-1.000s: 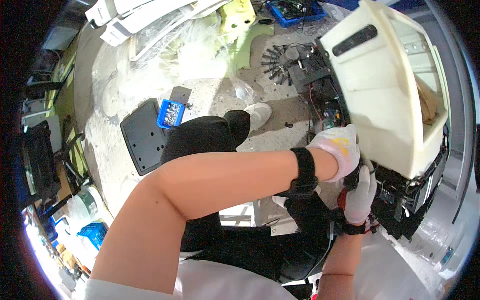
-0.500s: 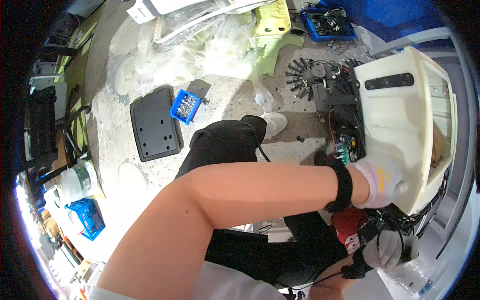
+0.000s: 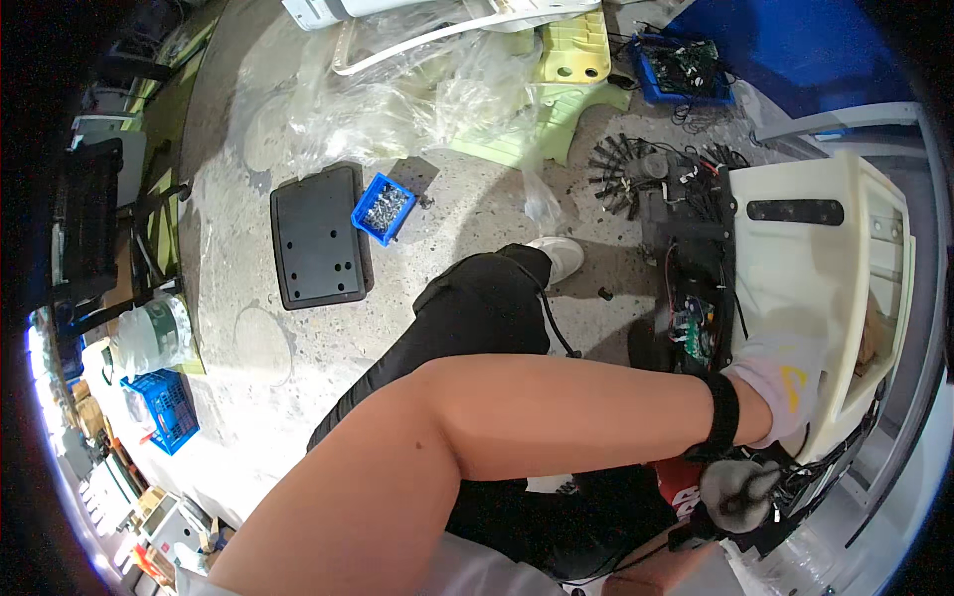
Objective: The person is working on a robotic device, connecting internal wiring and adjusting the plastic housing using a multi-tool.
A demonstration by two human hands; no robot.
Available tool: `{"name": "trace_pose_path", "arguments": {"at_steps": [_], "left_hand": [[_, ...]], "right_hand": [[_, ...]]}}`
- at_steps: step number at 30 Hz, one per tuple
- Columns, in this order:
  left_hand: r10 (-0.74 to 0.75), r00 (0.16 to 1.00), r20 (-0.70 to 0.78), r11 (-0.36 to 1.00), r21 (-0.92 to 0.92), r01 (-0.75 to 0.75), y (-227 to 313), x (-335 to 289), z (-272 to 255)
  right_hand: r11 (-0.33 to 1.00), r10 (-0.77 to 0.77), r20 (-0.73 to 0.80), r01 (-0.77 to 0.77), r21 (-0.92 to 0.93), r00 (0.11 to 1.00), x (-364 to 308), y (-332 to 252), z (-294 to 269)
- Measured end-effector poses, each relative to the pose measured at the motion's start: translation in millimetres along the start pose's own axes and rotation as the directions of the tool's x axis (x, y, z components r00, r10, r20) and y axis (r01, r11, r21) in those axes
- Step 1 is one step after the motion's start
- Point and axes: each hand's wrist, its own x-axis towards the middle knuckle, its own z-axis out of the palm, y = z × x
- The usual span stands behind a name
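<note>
On my feed the cream housing [image 3: 795,263] sits at the right of the frame, the gloved left hand [image 3: 785,385] over its lower end. Below, the gloved right hand [image 3: 737,495] curls beside black cables [image 3: 801,479]; I can't tell whether either grasps anything.

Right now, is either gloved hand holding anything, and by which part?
Cannot be told: the left hand is at the cream shell, its grip unclear; the right hand, beside black cables, is too blurred.
</note>
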Motion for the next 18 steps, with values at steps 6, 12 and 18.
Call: {"name": "trace_pose_path", "arguments": {"at_steps": [6, 12, 18], "left_hand": [[0.099, 0.992, 0.079, 0.944, 0.307, -0.119, -28.6, -16.6, 84.9], [0.079, 0.990, -0.118, 0.951, 0.307, -0.039, -31.3, -19.1, 97.0], [-0.047, 0.916, 0.399, 0.999, 0.044, 0.032, -8.4, -40.3, 23.8]], "right_hand": [[0.707, -0.233, -0.807, -0.475, -0.524, 0.543, -7.2, 36.1, -19.2], [0.640, -0.276, -0.771, -0.488, -0.593, 0.574, 3.4, 45.6, -30.9], [0.620, -0.263, -0.763, -0.502, -0.602, 0.590, 4.3, 55.3, -32.3]]}}
